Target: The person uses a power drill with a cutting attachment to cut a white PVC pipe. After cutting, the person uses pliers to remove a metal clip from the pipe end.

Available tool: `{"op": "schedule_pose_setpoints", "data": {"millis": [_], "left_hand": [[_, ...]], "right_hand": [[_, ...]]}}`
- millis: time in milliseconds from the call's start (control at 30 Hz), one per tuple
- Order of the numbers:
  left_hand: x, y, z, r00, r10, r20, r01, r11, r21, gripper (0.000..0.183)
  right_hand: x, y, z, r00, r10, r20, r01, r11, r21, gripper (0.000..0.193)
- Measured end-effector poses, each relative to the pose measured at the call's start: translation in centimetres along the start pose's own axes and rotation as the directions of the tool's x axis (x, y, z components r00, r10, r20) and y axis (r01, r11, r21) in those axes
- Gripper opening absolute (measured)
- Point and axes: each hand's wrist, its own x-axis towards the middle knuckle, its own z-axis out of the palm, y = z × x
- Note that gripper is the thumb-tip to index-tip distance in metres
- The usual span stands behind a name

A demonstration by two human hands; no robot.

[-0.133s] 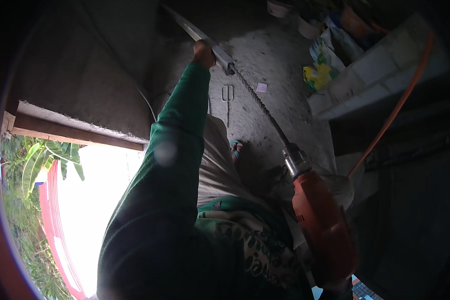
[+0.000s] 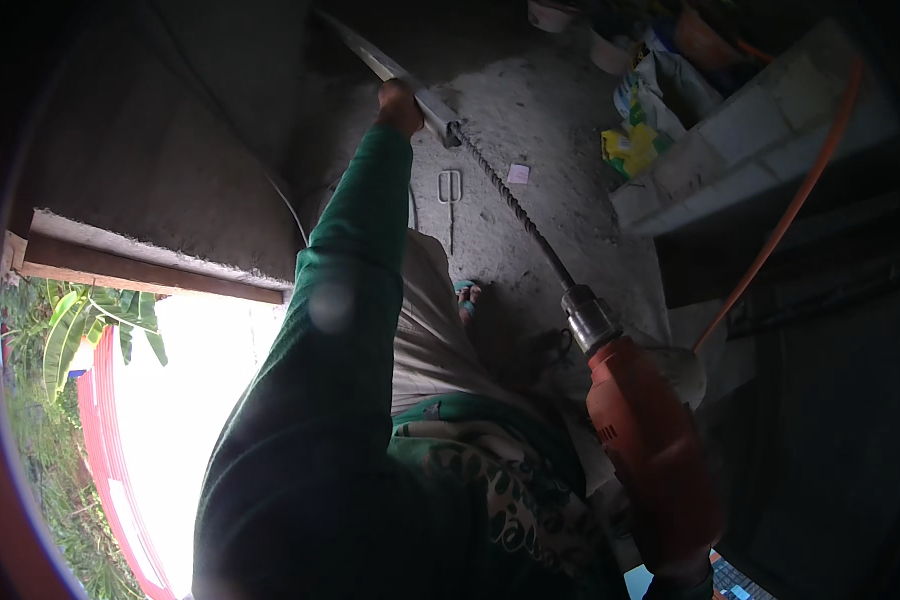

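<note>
My left hand is clenched round a pale metal strip far ahead; the red drill, near right, touches its long bit to it. Right hand hidden, grip unclear. Pliers and an orange hose lie beyond.

Rough grey concrete floor stretches below, dusty and pitted. A dark plastered wall rises at the left, ending at a timber beam over an opening where harsh daylight floods in, with banana leaves outside. Pale concrete blocks are stacked at the right, with bags and buckets near the floor's far edge. The right side lies in deep shadow.
</note>
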Motion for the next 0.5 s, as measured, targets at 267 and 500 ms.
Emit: {"op": "schedule_pose_setpoints", "data": {"millis": [267,500], "left_hand": [[-0.3,0.9,-1.3,0.995,0.093,0.039,-0.097,0.989,0.115,0.049],[0.1,1.4,-2.5,0.985,0.047,0.163,-0.059,0.996,0.072,0.050]], "right_hand": [[1.1,0.9,-0.5,0.967,-0.104,-0.231,0.167,0.948,0.272,0.054],[1.7,0.5,-0.7,0.934,-0.261,-0.243,0.288,0.954,0.083,0.051]]}}
